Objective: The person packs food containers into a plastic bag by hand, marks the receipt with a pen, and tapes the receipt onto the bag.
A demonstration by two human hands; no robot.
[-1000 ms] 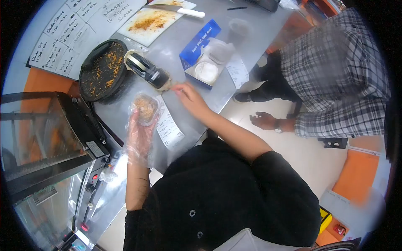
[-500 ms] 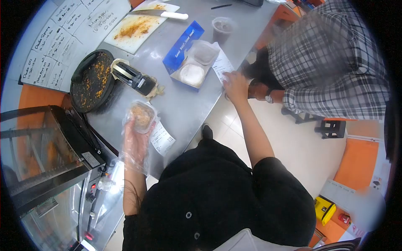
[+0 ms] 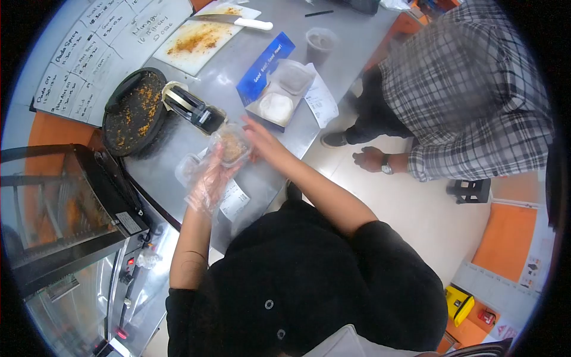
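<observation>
My left hand (image 3: 208, 183), in a clear plastic glove, grips a clear plastic food container (image 3: 244, 156) with brown crumbly food (image 3: 232, 144) in it. A clear flap, perhaps its lid (image 3: 188, 168), sticks out to the left. My right hand (image 3: 260, 141) is at the container's right side, its fingers closed about the edge and partly hidden. A printed receipt (image 3: 234, 201) lies below the hands. Beyond them stands an open blue box (image 3: 264, 66) holding a round white item (image 3: 276, 108) and a clear tub (image 3: 292, 77). Another receipt (image 3: 323, 98) lies beside the box.
A black tape dispenser-like device (image 3: 193, 110) and a dark round pan (image 3: 134, 113) with crumbs are on the steel table (image 3: 285, 146). Farther off lie a knife (image 3: 253, 24), a cutting board (image 3: 199, 44) and a lidded cup (image 3: 320, 44). A person in plaid (image 3: 458, 89) stands right.
My right hand has left the receipt beside the box and come to the container. My left hand has moved the container right and slightly up. The other person's hand has drawn back from the table.
</observation>
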